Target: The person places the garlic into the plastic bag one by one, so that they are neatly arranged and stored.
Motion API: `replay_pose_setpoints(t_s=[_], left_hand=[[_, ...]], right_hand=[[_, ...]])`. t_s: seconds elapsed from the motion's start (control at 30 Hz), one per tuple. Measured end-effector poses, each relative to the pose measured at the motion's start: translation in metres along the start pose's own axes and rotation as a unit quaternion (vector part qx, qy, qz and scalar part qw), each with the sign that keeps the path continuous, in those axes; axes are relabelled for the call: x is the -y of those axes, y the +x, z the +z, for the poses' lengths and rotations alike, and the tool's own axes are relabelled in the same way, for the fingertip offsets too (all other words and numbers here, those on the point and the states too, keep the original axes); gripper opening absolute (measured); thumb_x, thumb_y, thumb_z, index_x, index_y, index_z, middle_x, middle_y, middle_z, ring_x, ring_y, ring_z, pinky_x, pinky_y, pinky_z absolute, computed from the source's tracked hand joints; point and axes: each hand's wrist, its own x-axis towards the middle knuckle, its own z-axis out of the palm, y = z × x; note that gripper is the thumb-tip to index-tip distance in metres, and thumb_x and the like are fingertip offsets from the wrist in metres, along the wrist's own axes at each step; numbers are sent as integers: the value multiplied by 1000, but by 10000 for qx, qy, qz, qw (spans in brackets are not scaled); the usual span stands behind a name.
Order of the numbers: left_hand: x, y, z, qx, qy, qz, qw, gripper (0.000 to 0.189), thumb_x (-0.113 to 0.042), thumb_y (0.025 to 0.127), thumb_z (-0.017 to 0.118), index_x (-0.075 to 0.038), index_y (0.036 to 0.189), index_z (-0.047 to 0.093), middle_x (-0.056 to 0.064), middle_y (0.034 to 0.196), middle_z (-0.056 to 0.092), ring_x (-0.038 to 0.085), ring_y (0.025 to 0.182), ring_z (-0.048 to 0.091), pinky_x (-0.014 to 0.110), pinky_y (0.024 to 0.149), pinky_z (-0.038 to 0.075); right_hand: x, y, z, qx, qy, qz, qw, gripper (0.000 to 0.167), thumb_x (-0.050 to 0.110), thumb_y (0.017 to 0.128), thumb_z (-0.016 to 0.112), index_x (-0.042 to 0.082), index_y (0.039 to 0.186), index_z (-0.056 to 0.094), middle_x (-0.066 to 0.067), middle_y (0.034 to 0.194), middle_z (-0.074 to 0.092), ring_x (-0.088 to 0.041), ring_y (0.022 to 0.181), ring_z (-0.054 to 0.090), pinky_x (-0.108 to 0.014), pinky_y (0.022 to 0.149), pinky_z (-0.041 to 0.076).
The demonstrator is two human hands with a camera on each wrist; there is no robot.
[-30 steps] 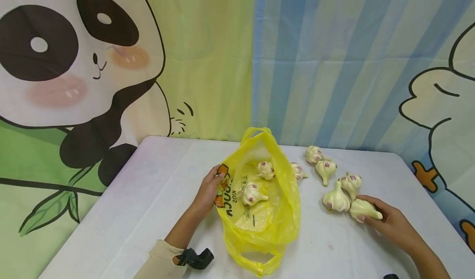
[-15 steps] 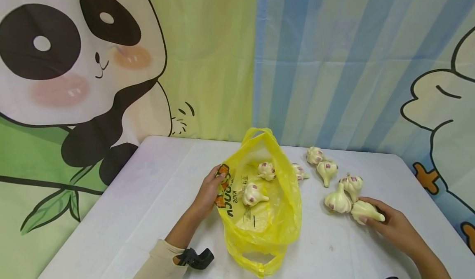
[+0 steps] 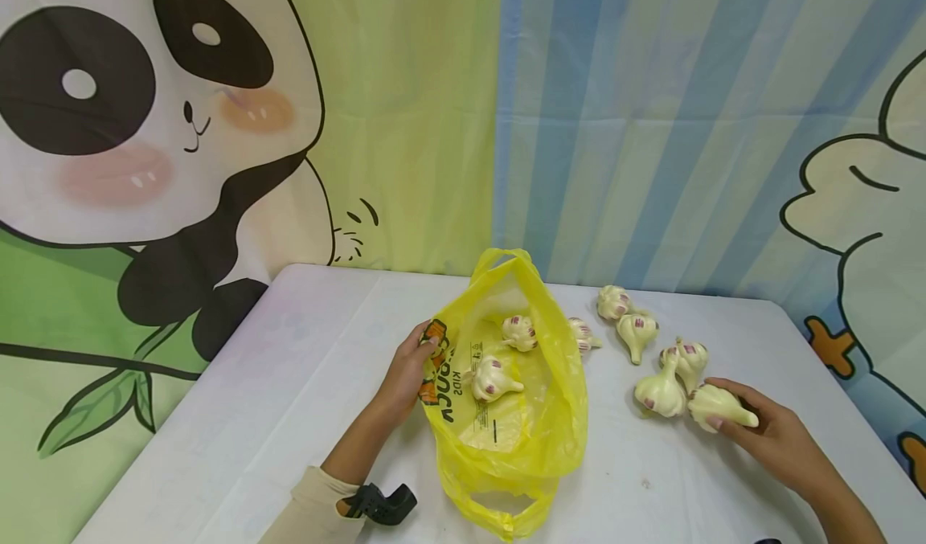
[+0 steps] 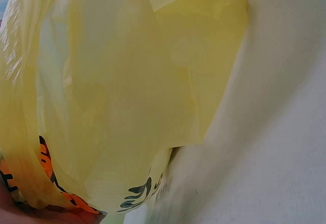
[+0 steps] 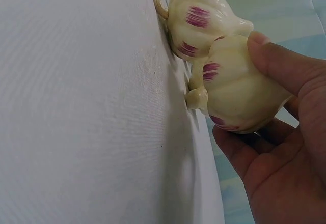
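Note:
A yellow plastic bag lies with its mouth spread toward me, and my left hand grips its left edge. Inside the bag are two garlic bulbs. In the left wrist view the bag fills most of the frame, and only a bit of the hand shows at the lower left corner. On the right, my right hand holds a pale garlic bulb between thumb and fingers. The right wrist view shows this bulb with purple streaks, overlapping another bulb beside it.
Two more garlic bulbs sit just left of the right hand. Another pair of bulbs lies farther back, and a single bulb is partly hidden behind the bag. The white table ends at a printed panda curtain.
My right hand has shifted slightly to the right with its garlic bulb, and the bulb at its left has shifted slightly too. My left hand and the bag have stayed in place.

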Motion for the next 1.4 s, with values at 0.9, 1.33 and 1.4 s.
replay_pose_setpoints(t_s=[0.9, 1.33, 1.4], left_hand=[[1, 1, 1, 70, -123, -29, 9999, 41, -28, 105, 41, -18, 144, 42, 27, 120, 55, 51, 106, 52, 48, 86, 50], [2, 1, -1, 94, -85, -17, 9999, 43, -29, 105, 40, -15, 146, 40, 27, 121, 54, 47, 105, 54, 49, 87, 49], [2, 1, -1, 107, -90, -16, 9999, 43, -30, 105, 40, -15, 146, 39, 27, 122, 54, 47, 107, 53, 49, 87, 49]], right_hand=[[20, 2, -5, -315, 159, -224, 9991, 57, 30, 93, 68, 7, 142, 48, -25, 134, 44, 4, 93, 46, -22, 65, 53], [43, 10, 3, -314, 372, -629, 9968, 55, 26, 94, 67, 9, 142, 48, -27, 143, 40, 14, 105, 37, -11, 72, 49], [46, 11, 5, -283, 493, -730, 9957, 54, 23, 94, 67, 8, 143, 47, -27, 144, 39, 16, 108, 36, -12, 73, 49]])
